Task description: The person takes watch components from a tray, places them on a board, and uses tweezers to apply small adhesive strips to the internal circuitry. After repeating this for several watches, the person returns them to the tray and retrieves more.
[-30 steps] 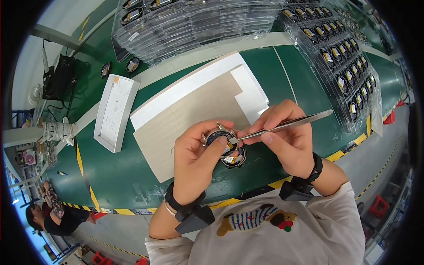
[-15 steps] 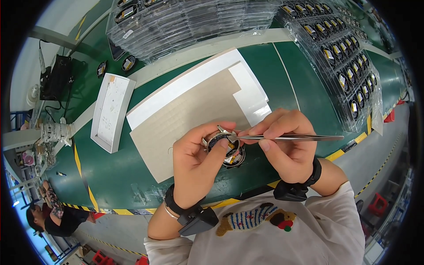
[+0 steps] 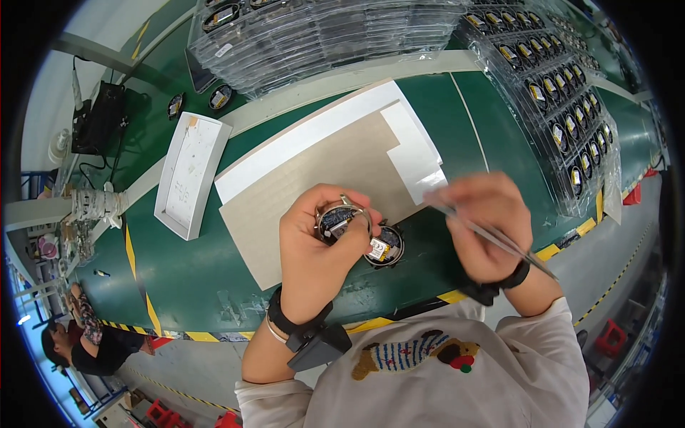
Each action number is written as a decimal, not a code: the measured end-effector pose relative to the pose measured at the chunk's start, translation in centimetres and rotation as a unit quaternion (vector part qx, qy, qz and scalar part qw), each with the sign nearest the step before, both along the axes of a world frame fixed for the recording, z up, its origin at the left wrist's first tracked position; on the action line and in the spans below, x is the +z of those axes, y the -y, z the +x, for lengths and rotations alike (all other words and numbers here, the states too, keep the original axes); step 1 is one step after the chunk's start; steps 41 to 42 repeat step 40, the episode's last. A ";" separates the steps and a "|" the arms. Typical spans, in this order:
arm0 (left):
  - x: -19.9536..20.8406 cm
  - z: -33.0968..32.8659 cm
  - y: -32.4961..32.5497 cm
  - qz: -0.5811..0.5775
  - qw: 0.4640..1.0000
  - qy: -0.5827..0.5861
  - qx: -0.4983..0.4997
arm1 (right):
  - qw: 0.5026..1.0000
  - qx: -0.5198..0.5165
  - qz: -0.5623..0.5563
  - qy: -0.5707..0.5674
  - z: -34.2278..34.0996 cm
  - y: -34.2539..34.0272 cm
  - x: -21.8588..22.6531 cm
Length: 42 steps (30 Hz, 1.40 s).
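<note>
My left hand [image 3: 321,232] is closed round a round metal watch case [image 3: 337,220] with dark electronics inside, its thumb pressed across the opening. Just right of it, a second round part [image 3: 386,247] with a circuit board and a white-and-yellow labelled battery lies on the table's near side. Whether the two parts are joined is hidden by my fingers. Off to the right, my right hand [image 3: 489,225], blurred by motion, grips silver tweezers [image 3: 499,241] that slant down toward the lower right. The tweezers are apart from the watch case.
Grey-brown cardboard [image 3: 307,171] and white sheets lie beyond my hands on the green table [image 3: 178,285]. A shallow white box [image 3: 191,175] sits left. Stacked clear trays [image 3: 335,50] stand behind; a tray of round watch parts [image 3: 546,100] is at right. A seated person [image 3: 89,339] is far left.
My right hand has drawn the tweezers away to the right and turned them. My left hand keeps hold of the watch case, and the second part shows more fully.
</note>
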<state>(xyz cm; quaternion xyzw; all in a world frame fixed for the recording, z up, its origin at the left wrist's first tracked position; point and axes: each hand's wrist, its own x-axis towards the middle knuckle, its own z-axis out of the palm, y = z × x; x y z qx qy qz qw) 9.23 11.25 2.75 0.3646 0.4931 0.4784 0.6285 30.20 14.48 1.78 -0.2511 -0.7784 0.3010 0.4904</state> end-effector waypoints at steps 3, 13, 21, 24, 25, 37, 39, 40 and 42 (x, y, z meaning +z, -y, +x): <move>0.5 0.1 0.3 0.025 0.999 -0.024 0.003 | 0.984 -0.062 0.035 0.163 0.7 -2.3 0.1; 2.0 -7.0 5.7 0.020 0.964 -0.256 0.068 | 0.911 -0.008 0.072 0.406 0.6 -2.4 2.0; -1.8 -7.9 9.3 0.151 0.782 -0.595 0.109 | 0.879 0.233 0.035 0.415 -4.5 -1.3 1.9; -2.1 -7.9 10.2 0.141 0.791 -0.580 0.136 | 0.877 0.233 0.032 0.418 -4.4 -1.3 2.0; -2.3 -8.0 10.5 0.138 0.794 -0.574 0.147 | 0.878 0.230 0.029 0.418 -4.3 -1.3 2.1; -6.3 -14.0 15.7 0.159 0.707 -0.613 0.316 | 0.838 0.322 0.130 0.420 -11.6 -3.2 4.2; -6.6 -14.2 15.7 0.158 0.709 -0.606 0.324 | 0.799 0.332 0.155 0.477 -13.4 -3.0 4.0; -6.8 -14.2 15.7 0.162 0.712 -0.600 0.326 | 0.760 0.331 0.178 0.531 -14.0 -2.7 3.9; -6.8 -14.2 15.7 0.162 0.712 -0.600 0.326 | 0.760 0.331 0.178 0.531 -14.0 -2.7 3.9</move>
